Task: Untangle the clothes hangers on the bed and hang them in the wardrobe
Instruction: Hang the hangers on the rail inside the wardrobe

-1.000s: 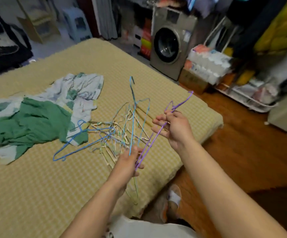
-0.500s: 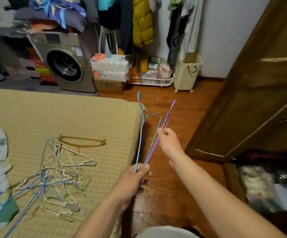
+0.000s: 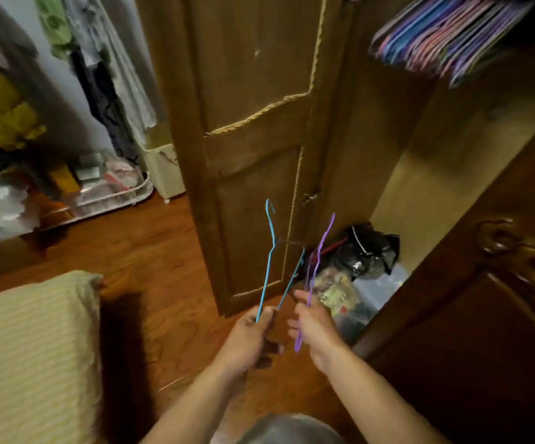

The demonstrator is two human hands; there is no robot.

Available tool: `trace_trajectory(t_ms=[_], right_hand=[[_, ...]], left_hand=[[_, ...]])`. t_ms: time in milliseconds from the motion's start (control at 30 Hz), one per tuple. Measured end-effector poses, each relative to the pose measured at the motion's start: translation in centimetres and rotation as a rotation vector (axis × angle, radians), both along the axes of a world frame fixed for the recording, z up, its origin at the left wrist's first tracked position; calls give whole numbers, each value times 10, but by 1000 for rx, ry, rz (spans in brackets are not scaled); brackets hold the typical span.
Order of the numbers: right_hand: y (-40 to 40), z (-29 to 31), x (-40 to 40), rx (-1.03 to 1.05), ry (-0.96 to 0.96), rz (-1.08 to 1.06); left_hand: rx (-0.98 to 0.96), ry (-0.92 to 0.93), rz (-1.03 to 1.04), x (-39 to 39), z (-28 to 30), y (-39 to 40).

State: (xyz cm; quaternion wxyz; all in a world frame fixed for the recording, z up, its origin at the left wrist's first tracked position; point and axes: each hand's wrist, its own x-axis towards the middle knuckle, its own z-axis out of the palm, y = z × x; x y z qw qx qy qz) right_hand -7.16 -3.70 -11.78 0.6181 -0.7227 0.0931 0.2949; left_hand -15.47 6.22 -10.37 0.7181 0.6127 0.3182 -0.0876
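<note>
Two hangers held, one in each hand. Left hand gripping the blue hanger, fingers curled round its wire. Right hand pinching the purple hanger, just beside the blue one, hooks pointing up. Looks like the carrying step, with both hangers apart and free of each other. Next move likely needs a lift, up and to the right of the hands, to the row of hung hangers inside the open wardrobe. Below the hands, brown wood floor. Off to the left, the bed. Just past the purple hook, a dark bag.
</note>
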Motion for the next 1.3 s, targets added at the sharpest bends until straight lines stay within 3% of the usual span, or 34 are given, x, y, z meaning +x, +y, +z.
trace_trajectory(t_ms=[133, 333, 567, 733, 1033, 1300], right_hand=[[-46, 14, 61, -31, -27, -129], [-70, 62, 127, -44, -254, -336], [-64, 118, 185, 74, -463, -614], [-60, 147, 218, 87, -591, -857], [-69, 229, 275, -21, -720, -962], [-85, 285, 296, -149, -742, -973]], left_hand=[[34, 6, -111, 71, 21, 1], [50, -89, -348, 168, 66, 17], [-41, -270, -753, 265, 117, 58], [-2, -442, -924, 330, 163, 59], [42, -573, -1040, 392, 243, -9], [143, -662, -964, 463, 311, -106]])
